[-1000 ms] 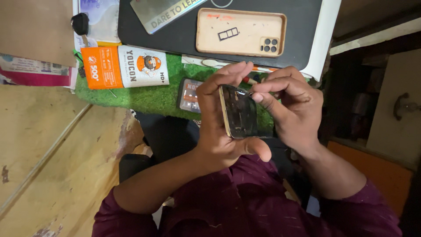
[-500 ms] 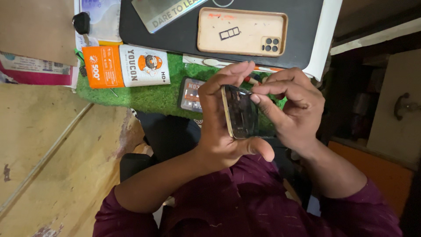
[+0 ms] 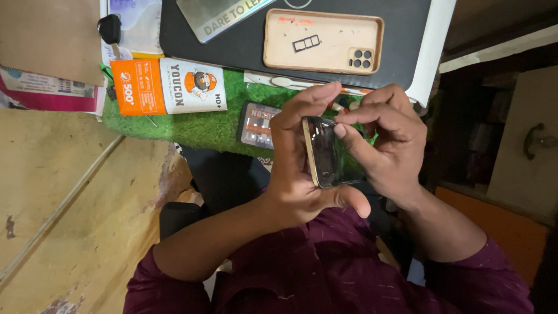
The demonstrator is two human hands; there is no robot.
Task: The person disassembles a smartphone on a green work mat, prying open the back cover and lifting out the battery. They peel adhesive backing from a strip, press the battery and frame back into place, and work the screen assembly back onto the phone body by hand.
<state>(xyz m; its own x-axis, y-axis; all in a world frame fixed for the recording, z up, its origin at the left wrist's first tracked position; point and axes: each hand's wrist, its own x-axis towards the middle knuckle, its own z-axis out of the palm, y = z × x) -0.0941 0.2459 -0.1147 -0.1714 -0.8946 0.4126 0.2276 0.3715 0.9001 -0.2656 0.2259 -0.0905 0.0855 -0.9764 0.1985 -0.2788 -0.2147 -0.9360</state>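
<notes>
My left hand (image 3: pixel 302 168) grips a dark smartphone (image 3: pixel 326 152) with a gold rim, held on edge above my lap, thumb under its lower end. My right hand (image 3: pixel 386 145) presses on the phone's glass face from the right, with the index fingertip and thumb near its top end. A thin clear film seems to lie on the glass; I cannot tell for sure. Both sleeves are maroon.
On the green mat (image 3: pixel 192 125) lie an orange-and-white flat box (image 3: pixel 168 86) and a small dark packet (image 3: pixel 256 125). Behind it a black pad (image 3: pixel 232 52) carries a tan phone case (image 3: pixel 323 42) and a silvery card (image 3: pixel 221 14). Wooden floor lies left.
The phone and both hands stay in nearly the same place. My right fingers have shifted slightly along the top of the glass.
</notes>
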